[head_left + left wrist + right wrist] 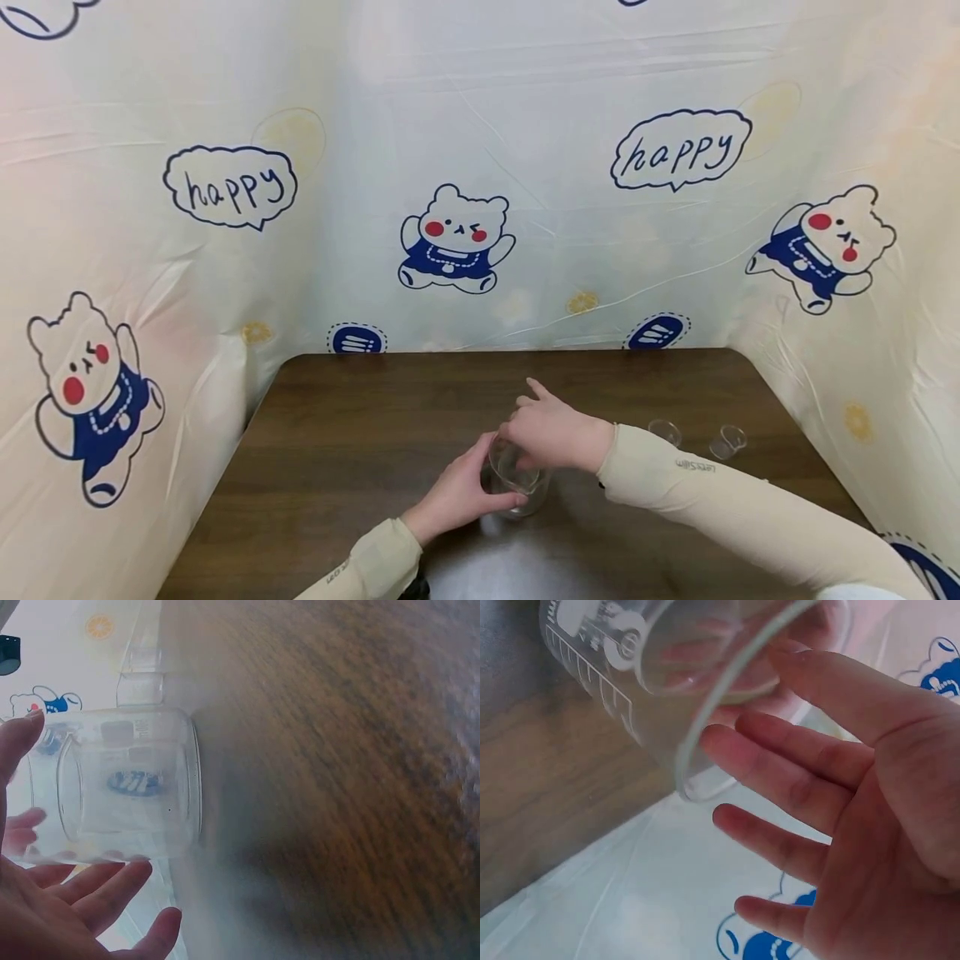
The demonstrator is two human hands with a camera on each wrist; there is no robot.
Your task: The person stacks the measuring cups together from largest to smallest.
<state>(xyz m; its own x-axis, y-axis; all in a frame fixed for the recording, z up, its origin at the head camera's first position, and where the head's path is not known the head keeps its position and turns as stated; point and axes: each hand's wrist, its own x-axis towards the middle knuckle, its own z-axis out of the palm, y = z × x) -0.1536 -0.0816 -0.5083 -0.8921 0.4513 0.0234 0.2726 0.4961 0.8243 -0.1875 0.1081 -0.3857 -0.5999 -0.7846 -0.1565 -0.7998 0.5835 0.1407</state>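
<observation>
A large clear glass beaker (529, 500) stands upright on the wooden table, with white markings on its side in the right wrist view. Inside it sits a smaller glass beaker (112, 814). My left hand (467, 492) grips the large beaker, thumb on one side and fingers along the other. Over the mouth, my right hand (558, 429) has its fingers spread and fairly straight. The right thumb and foremost fingertips (720, 742) are right at the large beaker's rim (686, 769), with nothing pinched between them.
Two small clear glass beakers stand on the table to the right: one (727, 442) farther out, the other (663, 432) partly behind my right sleeve. A printed cloth (555, 250) with bears rises behind and beside the dark wooden table (360, 433).
</observation>
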